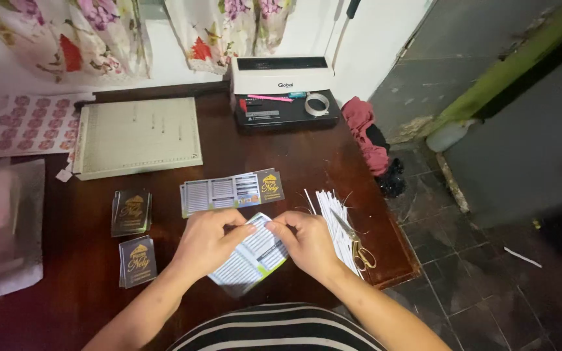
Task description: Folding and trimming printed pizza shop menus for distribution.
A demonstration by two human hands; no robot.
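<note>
Both hands, the left hand [206, 242] and right hand [308, 244], are pinching a printed card [253, 255] near the bench's [86, 273] front edge, grip clamped on it, scissors [354, 242] lying just beside.

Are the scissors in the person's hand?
No, the scissors lie on the table on white paper strips, beside the right hand, which holds a printed card with the left hand.

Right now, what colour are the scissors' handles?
Gold, on the scissors, in the head view.
</note>
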